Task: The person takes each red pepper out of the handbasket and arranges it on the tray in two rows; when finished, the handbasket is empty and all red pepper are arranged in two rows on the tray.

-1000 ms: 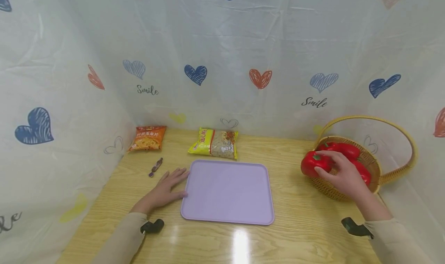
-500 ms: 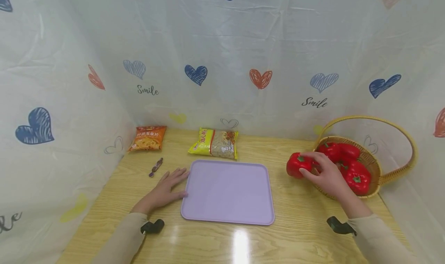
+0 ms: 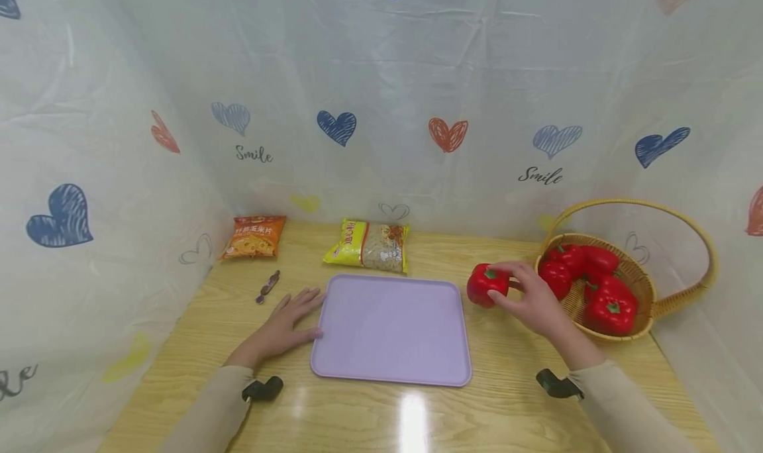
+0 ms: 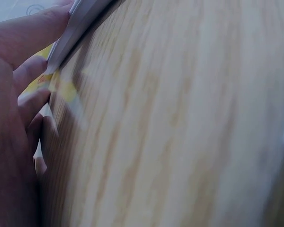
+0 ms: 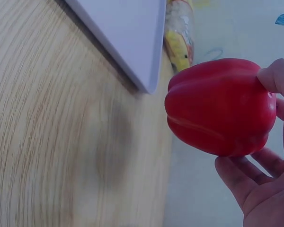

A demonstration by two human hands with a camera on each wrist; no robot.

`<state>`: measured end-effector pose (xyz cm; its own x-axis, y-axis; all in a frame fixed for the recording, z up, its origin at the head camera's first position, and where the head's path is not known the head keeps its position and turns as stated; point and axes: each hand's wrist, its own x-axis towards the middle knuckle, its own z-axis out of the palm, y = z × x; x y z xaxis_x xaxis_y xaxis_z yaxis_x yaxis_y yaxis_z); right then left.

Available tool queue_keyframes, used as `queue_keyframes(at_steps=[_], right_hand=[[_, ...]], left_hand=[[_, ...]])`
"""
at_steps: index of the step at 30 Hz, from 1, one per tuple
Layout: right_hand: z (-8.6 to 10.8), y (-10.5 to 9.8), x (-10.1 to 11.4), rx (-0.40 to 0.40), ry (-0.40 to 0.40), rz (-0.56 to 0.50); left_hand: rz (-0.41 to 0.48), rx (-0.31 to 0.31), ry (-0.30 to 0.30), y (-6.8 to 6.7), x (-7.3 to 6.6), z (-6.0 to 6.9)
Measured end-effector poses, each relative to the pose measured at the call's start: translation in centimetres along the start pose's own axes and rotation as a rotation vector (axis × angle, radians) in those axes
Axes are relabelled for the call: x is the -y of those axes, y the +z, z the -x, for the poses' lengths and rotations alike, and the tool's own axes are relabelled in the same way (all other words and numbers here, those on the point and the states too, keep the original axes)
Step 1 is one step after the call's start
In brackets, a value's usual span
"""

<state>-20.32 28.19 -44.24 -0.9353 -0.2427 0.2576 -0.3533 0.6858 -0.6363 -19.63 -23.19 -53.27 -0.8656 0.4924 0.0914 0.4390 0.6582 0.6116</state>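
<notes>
Likely a carrying step: the right hand (image 3: 533, 301) pinches a pepper (image 3: 479, 286) above the bench (image 3: 495, 387) between basket (image 3: 646, 291) and tray (image 3: 390, 330), the left hand (image 3: 277, 327) touches the tray, fingers spread, and lowering there seems next.

— Where are we seeing glare?
— A white streak is shining on the flat, pale yellow wood-grain tabletop (image 3: 334, 416), low in the head view.
— And the wrist views?
— We're getting both dimmer, bluish; the left is blurring, the right is showing a soft shadow.
</notes>
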Motion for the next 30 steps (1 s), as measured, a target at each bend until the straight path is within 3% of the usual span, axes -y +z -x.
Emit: queue_keyframes(at_steps=[8,16,30], right_hand=[[-1.0,1.9,0.7,0.023,-0.010,-0.053],[-1.8,3.8,1.7,0.033,-0.039,-0.086],[-3.3,7.2,3.8,0.065,-0.066,-0.138]], left_hand=[[0.000,-0.025,0.020,0.1,0.0,0.0],[-0.008,-0.010,-0.003,0.1,-0.1,-0.1],[-0.003,-0.025,0.010,0.1,-0.2,0.0]])
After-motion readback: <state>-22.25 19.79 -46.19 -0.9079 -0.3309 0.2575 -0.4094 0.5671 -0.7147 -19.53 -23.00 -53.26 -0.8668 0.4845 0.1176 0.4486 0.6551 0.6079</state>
